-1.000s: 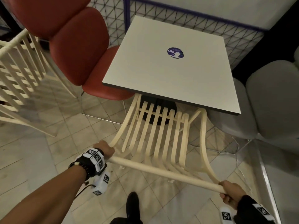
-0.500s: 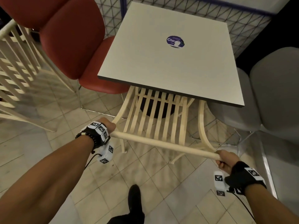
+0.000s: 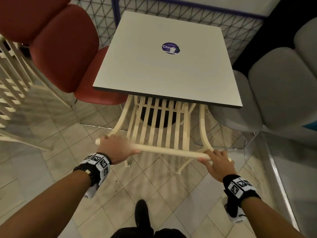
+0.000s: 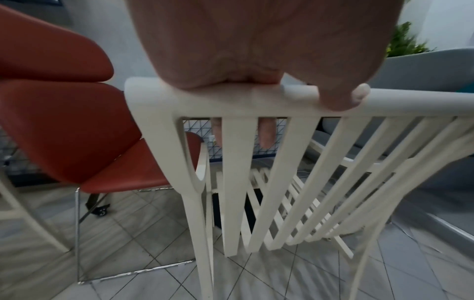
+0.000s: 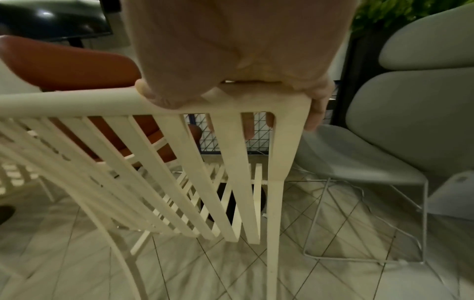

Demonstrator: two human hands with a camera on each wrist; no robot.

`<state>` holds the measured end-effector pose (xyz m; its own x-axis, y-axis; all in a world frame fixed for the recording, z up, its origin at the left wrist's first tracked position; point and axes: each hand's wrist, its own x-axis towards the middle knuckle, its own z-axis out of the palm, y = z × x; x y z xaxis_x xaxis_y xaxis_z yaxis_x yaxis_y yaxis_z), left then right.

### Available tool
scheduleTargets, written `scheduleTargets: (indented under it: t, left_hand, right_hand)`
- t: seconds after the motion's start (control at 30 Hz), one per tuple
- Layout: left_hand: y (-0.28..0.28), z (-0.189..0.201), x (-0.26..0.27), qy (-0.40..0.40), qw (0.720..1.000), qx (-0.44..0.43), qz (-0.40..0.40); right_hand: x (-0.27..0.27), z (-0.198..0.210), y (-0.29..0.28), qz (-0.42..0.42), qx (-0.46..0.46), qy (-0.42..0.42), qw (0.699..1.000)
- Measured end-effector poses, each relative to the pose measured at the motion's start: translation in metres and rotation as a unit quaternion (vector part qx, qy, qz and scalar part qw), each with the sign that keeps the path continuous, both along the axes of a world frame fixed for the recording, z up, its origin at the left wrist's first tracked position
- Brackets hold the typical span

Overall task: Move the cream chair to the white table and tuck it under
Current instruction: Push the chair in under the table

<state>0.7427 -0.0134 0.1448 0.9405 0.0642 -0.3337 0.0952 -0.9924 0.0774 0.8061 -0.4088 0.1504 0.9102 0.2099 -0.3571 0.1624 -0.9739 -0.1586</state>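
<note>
Square white laminate table (image 3: 164, 66) at twelve o'clock, round purple sticker (image 3: 170, 48) on top. Our cream slatted wooden chair (image 3: 159, 127) sits with its seat under the near table edge (backrest outside). We curl our left hand (image 3: 116, 148) and right hand (image 3: 217, 163) around the top rail's two ends, thumbs wrapped.

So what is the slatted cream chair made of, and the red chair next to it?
The cream chair looks like painted wood or moulded plastic: smooth, matte, evenly cream slats and a rounded top rail; which one cannot be told. The red chair seems padded and covered in leather or vinyl, since its cushions bulge softly with a faint sheen, on a thin shiny metal frame.
</note>
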Motion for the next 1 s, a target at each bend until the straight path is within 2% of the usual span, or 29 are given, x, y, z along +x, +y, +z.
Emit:
scheduleTargets:
  t: [0.17, 0.4, 1.0]
  left_hand:
    - [0.000, -0.006, 0.002, -0.008, 1.000, -0.023, 0.006]
    - [0.002, -0.012, -0.005, -0.029, 1.000, -0.008, -0.004]
    - [-0.011, -0.010, -0.005, -0.019, 0.999, -0.004, 0.029]
  right_hand:
    - [-0.010, -0.003, 0.003, -0.033, 0.027, -0.024, 0.999]
    - [-0.019, -0.004, 0.001, -0.002, 0.007, -0.072, 0.997]
    - [-0.011, -0.006, -0.005, -0.001, -0.045, -0.052, 0.998]
